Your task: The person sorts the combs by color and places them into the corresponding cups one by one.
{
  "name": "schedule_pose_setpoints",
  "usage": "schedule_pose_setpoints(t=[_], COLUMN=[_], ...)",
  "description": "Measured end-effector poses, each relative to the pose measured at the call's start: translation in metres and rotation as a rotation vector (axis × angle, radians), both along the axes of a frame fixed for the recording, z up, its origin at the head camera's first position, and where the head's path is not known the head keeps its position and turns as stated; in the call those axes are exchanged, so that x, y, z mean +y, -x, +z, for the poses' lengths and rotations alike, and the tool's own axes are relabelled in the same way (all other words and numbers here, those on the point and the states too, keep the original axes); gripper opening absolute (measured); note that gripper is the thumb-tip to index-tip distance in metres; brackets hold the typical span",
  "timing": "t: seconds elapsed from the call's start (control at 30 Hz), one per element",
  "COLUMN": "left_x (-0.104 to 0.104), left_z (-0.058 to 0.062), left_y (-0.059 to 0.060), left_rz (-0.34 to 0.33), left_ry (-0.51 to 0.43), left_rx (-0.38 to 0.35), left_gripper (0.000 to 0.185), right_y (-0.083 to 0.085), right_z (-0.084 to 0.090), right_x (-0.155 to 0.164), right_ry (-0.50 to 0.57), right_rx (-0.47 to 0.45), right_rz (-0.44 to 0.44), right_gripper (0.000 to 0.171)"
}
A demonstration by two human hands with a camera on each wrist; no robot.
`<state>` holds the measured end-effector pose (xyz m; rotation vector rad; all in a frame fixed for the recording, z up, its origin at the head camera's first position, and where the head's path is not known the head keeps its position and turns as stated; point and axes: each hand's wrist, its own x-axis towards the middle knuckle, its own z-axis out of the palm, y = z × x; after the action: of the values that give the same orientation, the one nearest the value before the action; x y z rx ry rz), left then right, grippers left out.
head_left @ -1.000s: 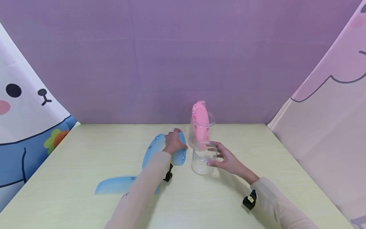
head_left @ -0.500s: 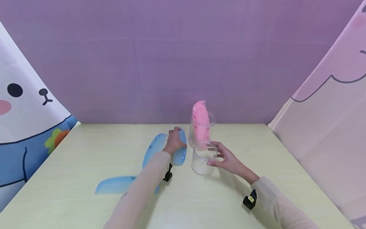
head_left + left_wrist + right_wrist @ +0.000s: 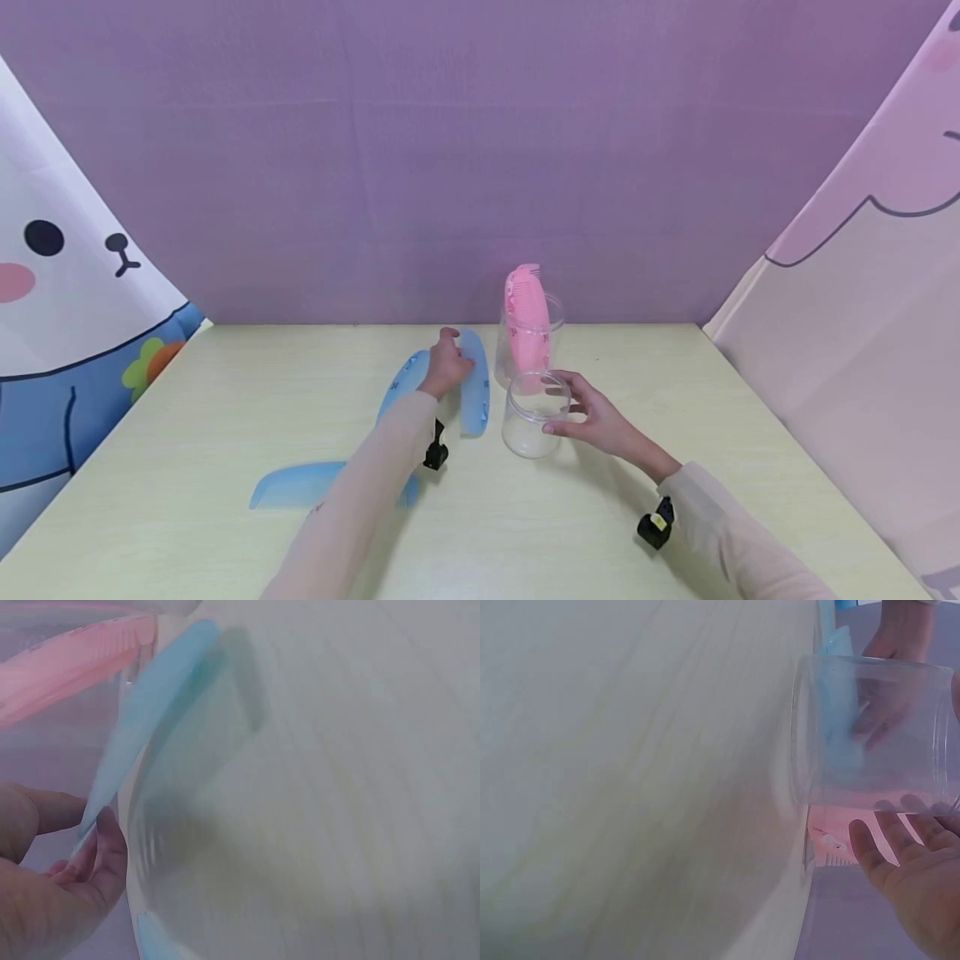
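My left hand (image 3: 446, 364) pinches the edge of a blue comb (image 3: 474, 396) between thumb and fingers. In the left wrist view that comb (image 3: 150, 709) stands tilted on its edge, casting a shadow on the table. With thumb and fingers spread around its side, my right hand (image 3: 596, 418) holds a clear round jar (image 3: 527, 440), upright and with nothing inside. Just behind it, pink combs (image 3: 527, 312) stand in a second clear jar (image 3: 557, 329). Another blue comb (image 3: 405, 383) lies left of my left hand, partly covered by the hand and sleeve.
Nearer the front left, a further blue comb (image 3: 296, 485) lies flat, its middle hidden under my left sleeve (image 3: 352, 500). The pale table (image 3: 600, 542) ends at a purple backdrop (image 3: 360, 208). Printed cloths hang along both sides.
My left hand has shifted slightly left and away from me, and the blue comb in it has turned from lying flat up toward its edge. The right hand and jar have stayed put.
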<state>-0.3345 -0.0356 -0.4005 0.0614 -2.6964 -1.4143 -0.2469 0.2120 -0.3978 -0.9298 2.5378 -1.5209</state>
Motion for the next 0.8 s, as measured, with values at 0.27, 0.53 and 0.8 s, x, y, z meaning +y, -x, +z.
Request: schedule_pose_setpoints(t=[0.27,0.53,0.8], left_x=[-0.007,-0.015,-0.021], left_z=[0.008,0.020,0.034], left_y=[0.002,0.004,0.003], left_rz=[-0.005,-0.003,-0.060], left_ry=[-0.068,-0.183,-0.254], left_rx=[-0.029,-0.053,0.043], left_gripper=[0.055,0.052,0.054], right_y=[-0.001,-0.001,-0.001], right_z=[0.002,0.001,0.000], right_x=[-0.001,0.000,0.000], right_ry=[-0.001,-0.005,-0.003], right_rx=[-0.007,-0.004,0.001], right_rz=[-0.003,-0.005,-0.009], right_gripper=[0.070,0.069,0.069])
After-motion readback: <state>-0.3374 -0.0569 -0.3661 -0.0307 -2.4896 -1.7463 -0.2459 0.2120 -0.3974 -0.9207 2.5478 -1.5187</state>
